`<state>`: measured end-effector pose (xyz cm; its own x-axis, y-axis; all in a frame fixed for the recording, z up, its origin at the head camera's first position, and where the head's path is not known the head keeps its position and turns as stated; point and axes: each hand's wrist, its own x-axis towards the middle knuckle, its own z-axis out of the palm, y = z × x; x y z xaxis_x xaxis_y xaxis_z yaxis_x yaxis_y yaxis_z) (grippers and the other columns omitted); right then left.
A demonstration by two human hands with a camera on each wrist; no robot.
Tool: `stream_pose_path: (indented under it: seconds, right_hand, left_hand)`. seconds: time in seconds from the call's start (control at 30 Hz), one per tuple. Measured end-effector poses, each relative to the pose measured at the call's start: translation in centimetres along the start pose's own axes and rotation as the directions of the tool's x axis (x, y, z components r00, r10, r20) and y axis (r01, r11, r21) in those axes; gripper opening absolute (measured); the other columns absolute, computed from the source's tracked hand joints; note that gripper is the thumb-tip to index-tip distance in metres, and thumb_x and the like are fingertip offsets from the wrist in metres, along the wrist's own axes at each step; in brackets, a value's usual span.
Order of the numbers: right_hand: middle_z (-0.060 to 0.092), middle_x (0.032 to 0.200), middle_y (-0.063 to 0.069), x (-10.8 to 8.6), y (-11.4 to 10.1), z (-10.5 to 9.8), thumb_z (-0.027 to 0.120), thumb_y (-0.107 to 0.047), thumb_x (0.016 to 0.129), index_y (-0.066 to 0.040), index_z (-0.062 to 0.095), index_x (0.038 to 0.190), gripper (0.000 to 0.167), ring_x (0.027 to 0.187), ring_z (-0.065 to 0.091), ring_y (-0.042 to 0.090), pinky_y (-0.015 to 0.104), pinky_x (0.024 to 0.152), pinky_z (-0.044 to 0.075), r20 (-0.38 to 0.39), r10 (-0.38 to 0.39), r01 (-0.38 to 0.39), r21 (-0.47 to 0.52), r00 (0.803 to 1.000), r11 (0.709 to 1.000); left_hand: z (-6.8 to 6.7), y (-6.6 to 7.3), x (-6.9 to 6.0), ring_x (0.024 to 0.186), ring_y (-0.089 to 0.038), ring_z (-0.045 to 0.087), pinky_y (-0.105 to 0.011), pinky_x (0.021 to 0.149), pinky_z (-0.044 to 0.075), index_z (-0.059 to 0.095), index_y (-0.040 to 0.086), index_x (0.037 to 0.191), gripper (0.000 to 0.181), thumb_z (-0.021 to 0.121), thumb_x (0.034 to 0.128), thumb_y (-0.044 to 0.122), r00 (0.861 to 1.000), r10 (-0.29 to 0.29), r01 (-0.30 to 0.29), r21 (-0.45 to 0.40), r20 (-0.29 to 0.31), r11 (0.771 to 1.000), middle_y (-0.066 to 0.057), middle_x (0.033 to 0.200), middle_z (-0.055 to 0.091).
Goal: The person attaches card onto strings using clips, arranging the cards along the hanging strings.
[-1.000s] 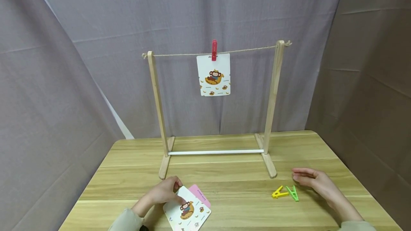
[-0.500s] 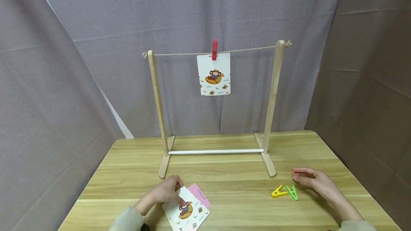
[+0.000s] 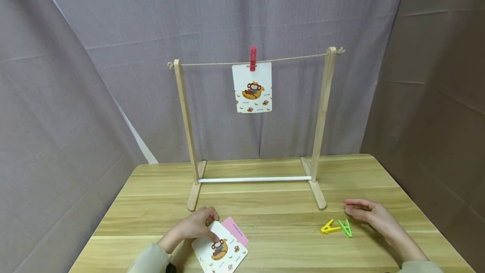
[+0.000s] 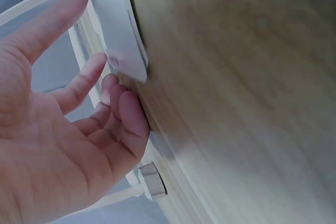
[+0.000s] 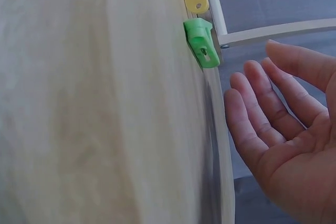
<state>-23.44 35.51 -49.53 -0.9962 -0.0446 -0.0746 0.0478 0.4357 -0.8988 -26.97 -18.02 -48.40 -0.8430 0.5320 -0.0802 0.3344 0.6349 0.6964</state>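
My left hand [image 3: 195,226] rests at a white card [image 3: 219,250] printed with a monkey on a banana. Its thumb touches the card's face and its index finger the edge; in the left wrist view these two lie apart, with the other fingers [image 4: 131,114] bent. A pink card [image 3: 235,231] shows partly from beneath the white one. My right hand [image 3: 373,218] hovers or rests beyond a green clothespin [image 3: 345,228] and a yellow clothespin [image 3: 330,226], holding nothing. In the right wrist view its fingers [image 5: 244,124] are relaxed, apart from the green clothespin.
A wooden stand [image 3: 321,117] with a white crossbar [image 3: 254,179] rises at the back of the table [image 3: 280,243]. Across its top runs a twine line [image 3: 295,58], where a red clothespin [image 3: 253,59] holds a similar monkey card [image 3: 253,96]. Grey curtains [image 3: 113,12] surround the table.
The white card has shifted very slightly left under my left hand. My right hand, the clothespins and the hanging card stay nearly as they were.
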Motion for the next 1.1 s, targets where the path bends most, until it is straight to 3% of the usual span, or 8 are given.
stream_pose_path:
  seconds: [0.33,0.63,1.1]
  right_hand:
    - [0.062,0.132,0.022,0.04,0.08,-0.13,0.066,-0.025,0.099,0.01,0.053,0.137,0.053,0.098,0.061,-0.004,0.027,0.085,0.055,-0.011,-0.005,0.005,0.018,1.0,1.0]
    - [0.062,0.133,0.022,-0.23,-0.14,-0.14,0.068,-0.027,0.098,0.01,0.053,0.137,0.056,0.098,0.062,-0.003,0.027,0.085,0.055,-0.017,0.0,0.0,0.038,1.0,0.999]
    - [0.06,0.134,0.024,-0.06,-0.16,-0.16,0.066,-0.028,0.099,0.012,0.051,0.138,0.057,0.098,0.062,-0.003,0.027,0.085,0.055,-0.001,-0.002,0.002,0.025,1.0,1.0]
  left_hand:
    - [-0.01,-0.1,0.29,0.089,-0.022,0.048,-0.038,0.075,0.045,0.057,0.01,0.09,0.04,0.09,0.0687,0.015,0.999,-0.026,0.024,0.076,0.026,0.997,-0.006,0.096,0.049]
    - [0.05,-0.43,0.45,0.088,-0.022,0.048,-0.036,0.077,0.042,0.06,0.007,0.1,0.045,0.09,0.0672,0.009,1.0,0.007,-0.007,0.015,-0.002,1.0,-0.007,0.095,0.052]
    - [-0.05,-0.02,0.55,0.085,-0.022,0.047,-0.037,0.073,0.041,0.064,0.011,0.094,0.037,0.091,0.0681,0.009,1.0,0.005,-0.003,0.06,-0.023,0.998,-0.007,0.091,0.052]
